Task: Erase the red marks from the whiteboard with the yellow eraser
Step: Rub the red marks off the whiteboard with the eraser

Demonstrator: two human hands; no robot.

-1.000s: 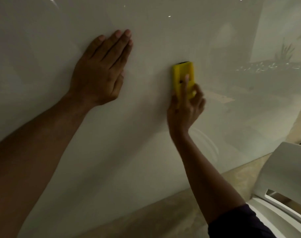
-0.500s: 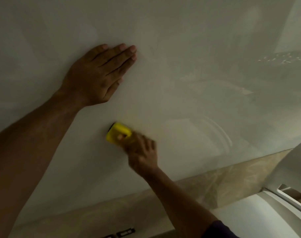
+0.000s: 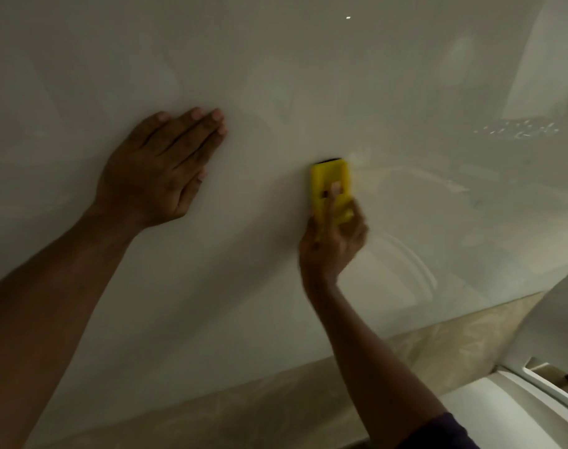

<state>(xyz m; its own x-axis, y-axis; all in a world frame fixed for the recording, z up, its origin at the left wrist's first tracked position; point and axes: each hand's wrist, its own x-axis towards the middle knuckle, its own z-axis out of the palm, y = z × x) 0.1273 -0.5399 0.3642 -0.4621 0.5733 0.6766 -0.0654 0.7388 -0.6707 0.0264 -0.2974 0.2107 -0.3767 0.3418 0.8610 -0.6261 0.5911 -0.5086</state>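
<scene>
Whiteboard [image 3: 308,76]: glossy off-white, fills most of frame, lower edge slanting from lower left up to right edge. Surface shows faint curved smears right of centre & pale reflections at upper right.

On it: left hand [image 3: 156,170] flat, fingers straight & together, left of centre. Eraser [image 3: 330,189], yellow w/ dark top edge, upright against board just right of centre, w/ right hand [image 3: 332,241] below it gripping, one finger laid up its back. Hand & eraser well apart from left hand.
</scene>
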